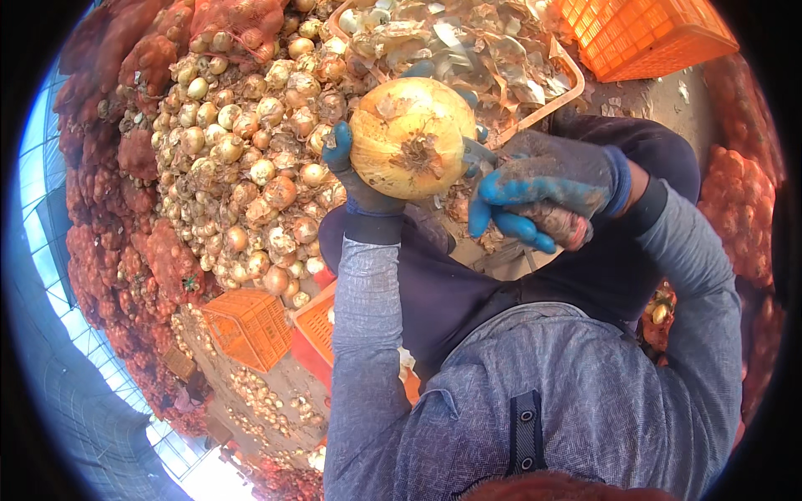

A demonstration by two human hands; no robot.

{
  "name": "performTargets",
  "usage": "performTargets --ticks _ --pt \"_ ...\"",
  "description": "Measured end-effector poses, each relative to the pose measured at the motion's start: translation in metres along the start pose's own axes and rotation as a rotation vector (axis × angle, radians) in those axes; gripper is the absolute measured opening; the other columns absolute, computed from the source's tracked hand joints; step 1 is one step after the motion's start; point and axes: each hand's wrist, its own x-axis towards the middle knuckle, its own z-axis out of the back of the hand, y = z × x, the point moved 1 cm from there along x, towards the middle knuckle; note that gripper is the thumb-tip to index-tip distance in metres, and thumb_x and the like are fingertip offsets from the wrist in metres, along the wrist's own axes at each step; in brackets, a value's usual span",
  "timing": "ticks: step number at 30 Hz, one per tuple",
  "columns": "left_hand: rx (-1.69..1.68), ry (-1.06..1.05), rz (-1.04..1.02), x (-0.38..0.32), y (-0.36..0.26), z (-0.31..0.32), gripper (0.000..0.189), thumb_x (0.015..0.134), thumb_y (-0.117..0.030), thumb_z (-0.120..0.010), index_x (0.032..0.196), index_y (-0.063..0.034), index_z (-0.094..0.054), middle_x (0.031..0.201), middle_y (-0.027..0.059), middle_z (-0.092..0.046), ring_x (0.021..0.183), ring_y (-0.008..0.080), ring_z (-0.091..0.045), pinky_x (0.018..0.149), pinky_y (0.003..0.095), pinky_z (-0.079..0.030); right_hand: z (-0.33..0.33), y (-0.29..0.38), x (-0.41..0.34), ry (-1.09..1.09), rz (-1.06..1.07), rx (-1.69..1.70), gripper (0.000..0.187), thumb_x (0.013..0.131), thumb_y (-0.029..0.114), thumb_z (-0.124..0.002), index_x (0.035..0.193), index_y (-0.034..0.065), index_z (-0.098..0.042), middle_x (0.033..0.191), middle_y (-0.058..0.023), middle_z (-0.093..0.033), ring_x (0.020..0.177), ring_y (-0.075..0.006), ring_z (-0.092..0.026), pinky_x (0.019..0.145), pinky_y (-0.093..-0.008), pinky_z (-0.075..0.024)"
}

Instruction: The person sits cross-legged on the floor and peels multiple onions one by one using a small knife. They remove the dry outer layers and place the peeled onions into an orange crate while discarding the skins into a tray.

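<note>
A large yellow onion [410, 138] with dry skin and its root end facing up rests in my left hand [369, 185], which wears a grey and blue work glove. The thumb and fingers of that glove curl around the onion's sides. My right hand [542, 188], gloved the same way and soiled, is closed on a knife with a wrapped handle [564, 227]. The short metal blade [479, 153] points at the onion's right side; whether it touches is not clear. Behind the onion, a crate [567, 94] is filled with loose onion skins [451, 37].
A big heap of onions [250, 163] lies to the left, with red mesh sacks of onions [150, 250] beyond it. Orange plastic crates stand at the top right [651, 37] and lower left [250, 329]. More filled mesh sacks [736, 213] are on the right.
</note>
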Motion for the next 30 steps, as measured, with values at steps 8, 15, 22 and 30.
performTargets --ticks 8,15,22,30 --pt "0.132 0.059 -0.118 0.002 -0.006 -0.032 0.11 0.086 -0.072 -0.07 0.164 -0.0018 -0.037 0.155 0.026 -0.052 0.136 0.0419 -0.059 0.113 0.0587 -0.053 -0.113 -0.034 0.069 -0.285 0.425 0.85 0.054 0.118 0.043 -0.043 0.129 -0.0046 -0.067 0.08 -0.0034 -0.061 0.068 -0.0159 -0.063 0.062 -0.033 -0.0555" --pt "0.365 0.068 -0.372 -0.005 -0.025 -0.042 0.108 0.086 -0.068 -0.07 0.166 -0.0029 -0.035 0.158 0.027 -0.049 0.143 0.0418 -0.054 0.118 0.0583 -0.05 -0.089 -0.024 0.069 -0.781 0.2 -0.35 0.038 0.112 0.03 -0.055 0.116 -0.0038 -0.071 0.077 -0.0083 -0.069 0.068 -0.0141 -0.069 0.065 -0.0316 -0.0566" --pt "0.352 -0.017 -0.452 -0.011 -0.021 -0.03 0.105 0.087 -0.065 -0.069 0.163 0.0012 -0.04 0.154 0.0219 -0.055 0.141 0.0354 -0.056 0.121 0.0516 -0.045 -0.063 -0.013 0.037 -0.553 -0.024 -0.118 0.042 0.107 0.037 -0.064 0.126 -0.0002 -0.069 0.091 -0.007 -0.072 0.075 -0.0153 -0.07 0.069 -0.0312 -0.0587" --pt "0.393 0.038 -0.383 -0.007 -0.017 -0.019 0.099 0.089 -0.059 -0.074 0.162 -0.001 -0.042 0.153 0.0203 -0.056 0.14 0.0345 -0.058 0.12 0.0527 -0.047 -0.012 -0.001 0.036 -0.935 0.396 -0.216 0.047 0.096 0.039 -0.082 0.114 -0.0028 -0.074 0.088 -0.0077 -0.072 0.069 -0.0101 -0.067 0.061 -0.0255 -0.0567"
